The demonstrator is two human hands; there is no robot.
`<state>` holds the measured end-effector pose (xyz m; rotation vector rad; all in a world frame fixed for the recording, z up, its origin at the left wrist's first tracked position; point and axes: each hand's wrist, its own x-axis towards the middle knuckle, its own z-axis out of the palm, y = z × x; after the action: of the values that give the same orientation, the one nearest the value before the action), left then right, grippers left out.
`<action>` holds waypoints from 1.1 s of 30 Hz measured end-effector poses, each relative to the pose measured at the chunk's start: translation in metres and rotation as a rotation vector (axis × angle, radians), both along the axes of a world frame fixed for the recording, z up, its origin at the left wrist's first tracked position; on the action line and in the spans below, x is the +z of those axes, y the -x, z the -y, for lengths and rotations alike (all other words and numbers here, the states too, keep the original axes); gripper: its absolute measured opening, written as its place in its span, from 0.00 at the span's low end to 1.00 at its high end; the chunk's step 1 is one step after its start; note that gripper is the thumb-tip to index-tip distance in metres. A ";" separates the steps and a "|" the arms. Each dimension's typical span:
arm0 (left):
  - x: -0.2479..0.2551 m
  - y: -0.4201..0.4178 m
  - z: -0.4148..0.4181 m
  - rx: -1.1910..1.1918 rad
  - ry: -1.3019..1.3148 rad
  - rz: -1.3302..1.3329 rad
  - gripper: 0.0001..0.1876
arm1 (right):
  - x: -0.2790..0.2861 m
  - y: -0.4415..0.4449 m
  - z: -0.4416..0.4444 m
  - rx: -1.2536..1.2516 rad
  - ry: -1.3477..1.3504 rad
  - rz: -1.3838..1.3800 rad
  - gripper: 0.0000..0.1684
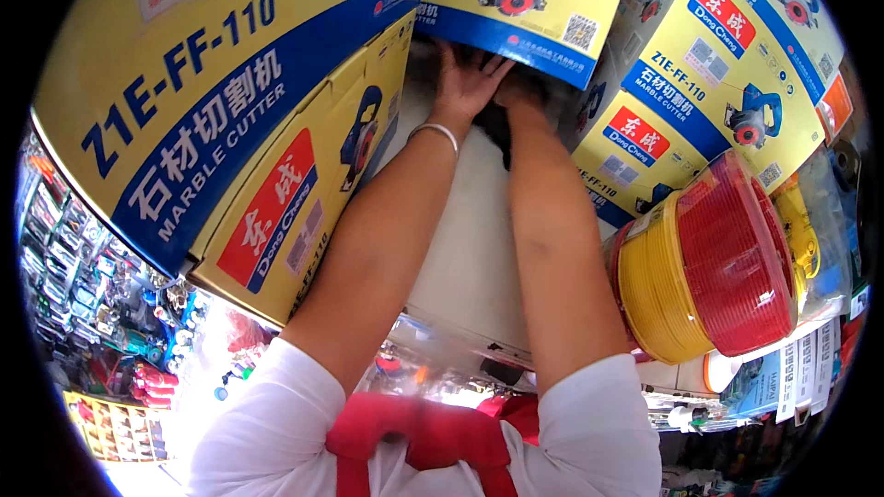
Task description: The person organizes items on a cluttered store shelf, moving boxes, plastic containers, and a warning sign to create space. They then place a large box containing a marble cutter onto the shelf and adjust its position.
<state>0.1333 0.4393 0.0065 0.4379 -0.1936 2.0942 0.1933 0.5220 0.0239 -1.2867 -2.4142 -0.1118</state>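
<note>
Both arms reach forward across a pale surface [463,248] towards a yellow and blue Dong Cheng marble cutter box [525,0] at the top centre. My left hand [469,83] is palm up with fingers spread, its fingertips at the box's lower edge and partly under it; whether it bears the box's weight is unclear. Beside it my right hand [518,91] lies in shadow at the same edge, mostly hidden, so its grip cannot be made out. A bangle circles my left wrist.
Large marble cutter boxes [276,200] rise close on the left. More are stacked on the right [725,83]. Coils of yellow and red hose or cable [732,255] lie near my right forearm. Shelves of small goods [76,276] stand at the lower left.
</note>
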 end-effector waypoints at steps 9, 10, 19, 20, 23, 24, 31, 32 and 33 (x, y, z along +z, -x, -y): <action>-0.001 -0.002 0.004 -0.021 0.048 -0.039 0.45 | 0.014 -0.026 -0.011 -0.069 0.098 0.098 0.40; -0.002 0.000 0.004 -0.032 0.056 -0.016 0.45 | 0.018 -0.025 -0.012 -0.065 0.104 0.112 0.40; -0.009 0.000 -0.006 -0.054 0.027 -0.058 0.46 | 0.020 -0.043 0.047 -0.027 -0.031 0.189 0.40; -0.008 0.004 -0.007 -0.051 0.007 -0.068 0.46 | 0.014 -0.042 0.054 0.047 -0.100 0.186 0.40; -0.010 0.006 0.004 0.001 0.022 -0.047 0.44 | 0.024 -0.051 0.115 0.071 -0.049 0.325 0.36; -0.006 0.007 0.006 0.013 0.026 -0.037 0.42 | 0.029 -0.053 0.126 0.021 0.087 0.556 0.29; -0.009 0.002 -0.002 -0.024 -0.030 -0.004 0.42 | -0.018 -0.038 0.026 0.300 0.171 0.261 0.22; -0.007 -0.003 0.000 -0.069 0.020 0.040 0.42 | -0.028 -0.035 0.010 0.386 0.182 0.126 0.22; -0.003 -0.006 0.003 -0.062 0.064 0.090 0.41 | -0.034 -0.031 -0.001 0.480 0.191 -0.004 0.23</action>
<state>0.1397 0.4367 0.0036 0.2964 -0.1895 2.0544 0.2239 0.5225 -0.0100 -0.7394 -2.7055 0.2614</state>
